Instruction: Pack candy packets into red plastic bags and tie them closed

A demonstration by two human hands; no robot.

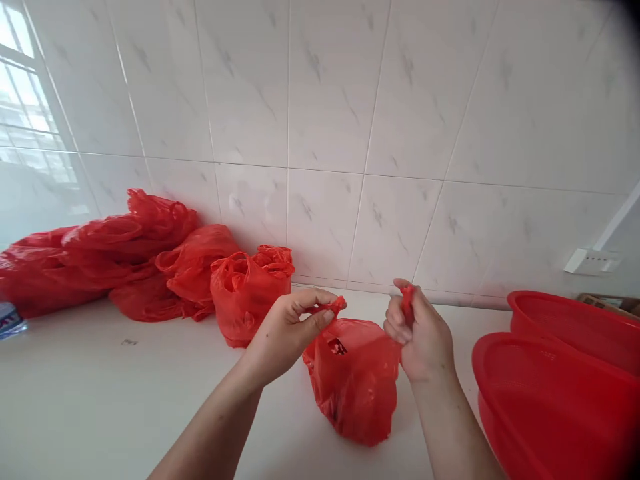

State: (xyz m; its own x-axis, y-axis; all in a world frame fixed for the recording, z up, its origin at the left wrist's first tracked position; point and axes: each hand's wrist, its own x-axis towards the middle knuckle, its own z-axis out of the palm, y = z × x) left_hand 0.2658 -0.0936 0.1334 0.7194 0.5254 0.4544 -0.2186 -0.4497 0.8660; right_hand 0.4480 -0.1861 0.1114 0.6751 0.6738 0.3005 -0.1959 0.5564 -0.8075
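Note:
A red plastic bag (357, 387) sits on the white counter between my hands, bulging with contents I cannot make out. Through a small gap near its top left, something dark and white shows. My left hand (295, 327) pinches one handle of the bag between thumb and fingers. The other handle is gripped in my right hand (420, 330), with a twist of red plastic poking out above the fingers. Both handles are drawn up and apart. Just left of my left hand stands another filled red plastic bag (250, 293).
More red plastic bags (125, 247) are heaped along the wall at left, beside part of a bottle (11, 321). Two red plastic baskets (545, 393) occupy the right side. A white socket (593, 262) is fixed to the tiled wall (325, 100) behind the counter (125, 400).

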